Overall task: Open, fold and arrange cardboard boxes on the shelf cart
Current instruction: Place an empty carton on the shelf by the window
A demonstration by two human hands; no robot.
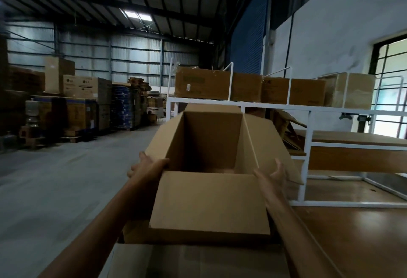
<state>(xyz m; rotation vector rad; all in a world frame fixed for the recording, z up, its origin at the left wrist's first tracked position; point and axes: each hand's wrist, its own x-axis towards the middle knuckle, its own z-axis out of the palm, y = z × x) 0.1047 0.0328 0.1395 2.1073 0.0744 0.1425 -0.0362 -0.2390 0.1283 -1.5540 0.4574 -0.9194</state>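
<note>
Your left hand (144,164) and right hand (276,175) press flat, fingers straight, on the cardboard box (211,136) sides, probably to steady it.

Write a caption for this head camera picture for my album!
The left hand and right hand hold an open cardboard box before a white shelf cart loaded with boxes.

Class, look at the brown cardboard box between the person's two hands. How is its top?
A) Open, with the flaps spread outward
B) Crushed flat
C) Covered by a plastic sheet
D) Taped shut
A: the brown cardboard box shows its hollow inside and its flaps stand spread outward, while the left hand and the right hand touch its two sides.
</note>
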